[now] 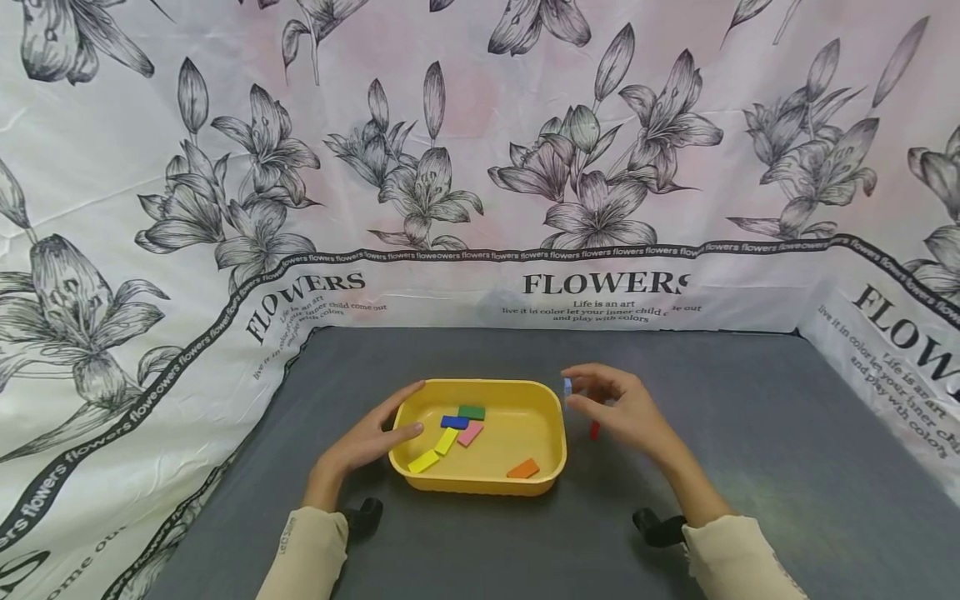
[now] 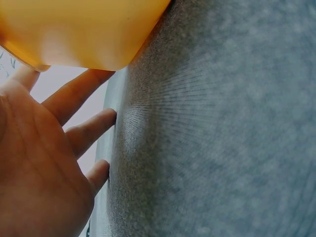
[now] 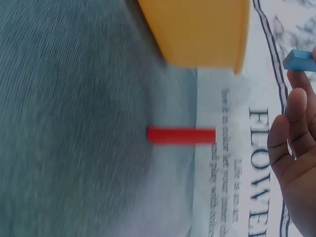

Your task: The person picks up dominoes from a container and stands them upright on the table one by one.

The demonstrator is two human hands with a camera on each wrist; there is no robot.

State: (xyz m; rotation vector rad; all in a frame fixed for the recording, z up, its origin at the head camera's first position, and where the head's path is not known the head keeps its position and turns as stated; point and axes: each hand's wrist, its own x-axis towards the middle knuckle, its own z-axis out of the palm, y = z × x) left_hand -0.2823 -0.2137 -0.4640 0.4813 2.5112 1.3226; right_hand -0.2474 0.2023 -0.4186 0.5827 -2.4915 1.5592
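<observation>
A yellow plastic tray (image 1: 517, 385) sits on the dark table. My left hand (image 1: 363, 440) holds its left rim, with the thumb over the inside and the spread fingers outside, as the left wrist view shows (image 2: 44, 148). Past the tray's right side, above the table, my right hand (image 1: 618, 408) pinches a small light blue block (image 1: 567, 387) between thumb and index finger; the block's end (image 3: 297, 60) shows in the right wrist view. Below that hand a red block (image 3: 180, 136) stands upright on the table, partly hidden in the head view.
Inside the tray lie a green block (image 1: 472, 412), a blue block (image 1: 454, 422), a pink block (image 1: 471, 433), two yellow blocks (image 1: 423, 462) and an orange block (image 1: 523, 468). A flower-printed cloth (image 1: 450, 292) rises behind and beside the table (image 1: 480, 550).
</observation>
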